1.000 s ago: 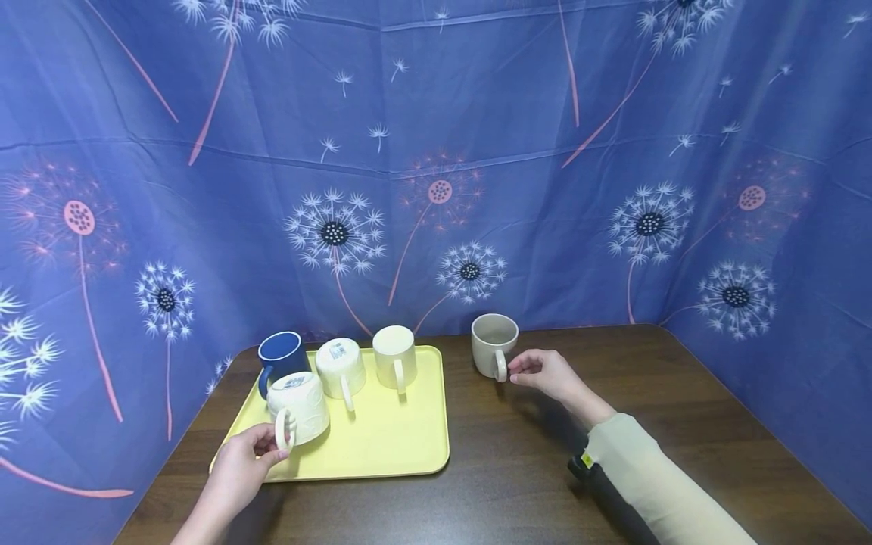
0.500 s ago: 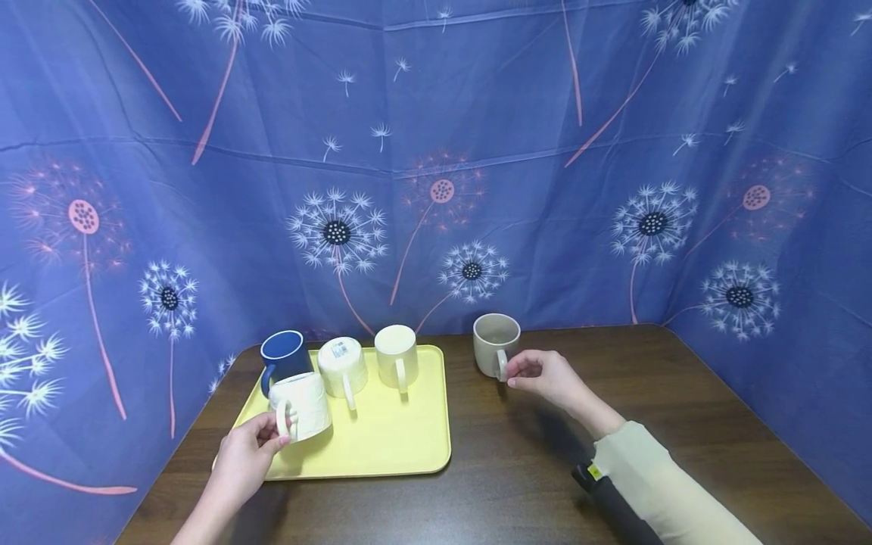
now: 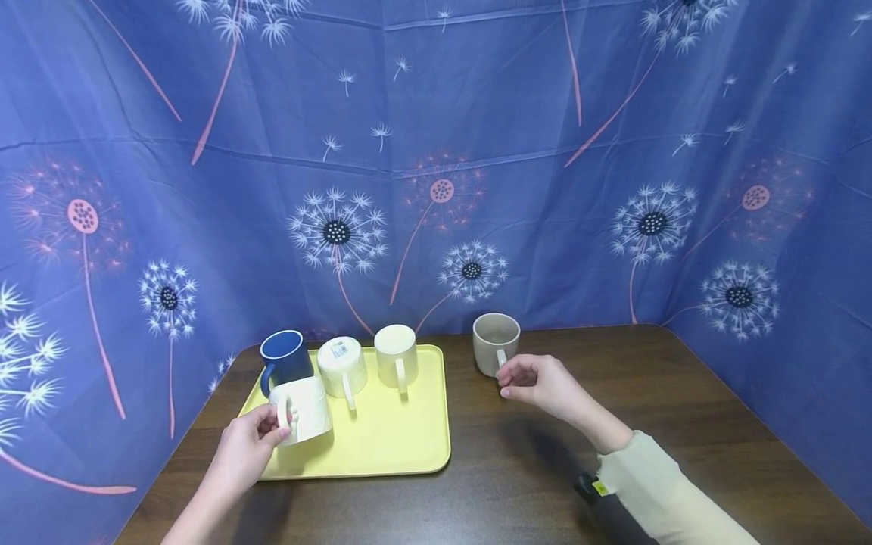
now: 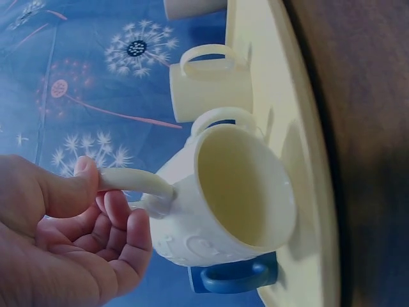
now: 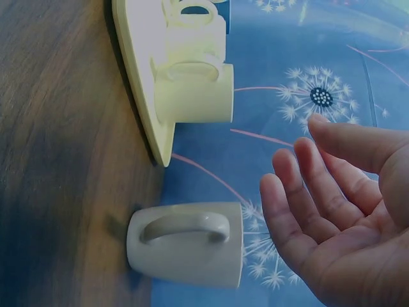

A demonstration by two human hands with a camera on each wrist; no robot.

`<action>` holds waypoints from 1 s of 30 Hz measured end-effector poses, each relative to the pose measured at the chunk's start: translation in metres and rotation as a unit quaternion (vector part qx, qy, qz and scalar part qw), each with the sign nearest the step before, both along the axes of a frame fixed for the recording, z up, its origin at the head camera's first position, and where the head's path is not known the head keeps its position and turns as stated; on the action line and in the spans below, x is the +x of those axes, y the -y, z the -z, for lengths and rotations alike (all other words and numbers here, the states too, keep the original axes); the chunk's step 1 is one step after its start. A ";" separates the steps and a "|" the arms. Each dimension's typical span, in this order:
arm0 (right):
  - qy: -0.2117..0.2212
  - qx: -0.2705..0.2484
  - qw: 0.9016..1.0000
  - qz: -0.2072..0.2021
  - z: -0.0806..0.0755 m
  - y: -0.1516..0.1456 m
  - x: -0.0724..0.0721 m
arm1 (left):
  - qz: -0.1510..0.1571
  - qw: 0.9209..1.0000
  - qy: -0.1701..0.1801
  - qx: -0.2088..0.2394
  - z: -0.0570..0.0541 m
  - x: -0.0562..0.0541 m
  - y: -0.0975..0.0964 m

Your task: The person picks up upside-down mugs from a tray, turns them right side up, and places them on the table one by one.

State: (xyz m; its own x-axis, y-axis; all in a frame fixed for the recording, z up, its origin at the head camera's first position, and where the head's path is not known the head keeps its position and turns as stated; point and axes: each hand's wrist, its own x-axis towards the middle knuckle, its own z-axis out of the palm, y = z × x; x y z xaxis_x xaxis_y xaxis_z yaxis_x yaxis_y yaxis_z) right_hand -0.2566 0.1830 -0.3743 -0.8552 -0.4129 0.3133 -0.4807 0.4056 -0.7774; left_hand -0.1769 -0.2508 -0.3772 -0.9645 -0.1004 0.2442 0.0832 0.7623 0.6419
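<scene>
My left hand pinches the handle of a white mug with raised patterns between thumb and fingers. That mug is tipped over the left part of a yellow tray; in the left wrist view its open mouth faces the tray and the camera. My right hand, fingers loosely bent with nothing in them, hovers by a grey mug. In the head view its fingertips overlap the grey mug's handle, while the right wrist view shows a gap between hand and mug. The grey mug stands upright.
At the tray's back stand a blue mug, an upside-down white mug with a label on its base, and a cream mug. The wooden table ends at a blue dandelion curtain.
The patterned mug has tipped, so its labelled base, seen a second ago, is turned out of sight. My right hand has shifted slightly left and nearer me; the grey mug stays put.
</scene>
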 end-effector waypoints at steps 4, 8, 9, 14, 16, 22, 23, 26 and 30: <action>-0.014 0.003 1.000 -0.003 -0.002 0.003 0.004 | 0.011 1.000 0.012 0.005 -0.006 -0.002 0.001; -0.024 0.001 1.000 -0.002 -0.003 0.005 0.007 | 0.016 0.999 0.034 0.018 -0.010 -0.002 0.000; -0.025 -0.001 1.000 -0.002 -0.004 0.006 0.008 | 0.018 0.999 0.036 0.022 -0.011 -0.002 -0.001; -0.032 -0.010 0.999 -0.003 -0.007 0.010 0.012 | 0.033 0.998 0.045 0.041 -0.016 0.000 -0.003; -0.036 -0.010 0.999 -0.003 -0.008 0.012 0.014 | 0.039 0.997 0.050 0.048 -0.018 0.000 -0.004; -0.030 -0.004 1.000 -0.005 -0.013 0.016 0.020 | 0.057 0.995 0.067 0.056 -0.026 0.002 -0.010; -0.028 -0.004 1.000 -0.005 -0.015 0.017 0.021 | 0.061 0.994 0.070 0.057 -0.028 0.003 -0.011; -0.025 -0.008 1.000 0.000 -0.019 0.020 0.025 | 0.070 0.993 0.076 0.054 -0.032 0.004 -0.015; -0.031 -0.018 0.999 0.008 -0.024 0.023 0.031 | 0.091 0.991 0.081 0.059 -0.037 0.004 -0.019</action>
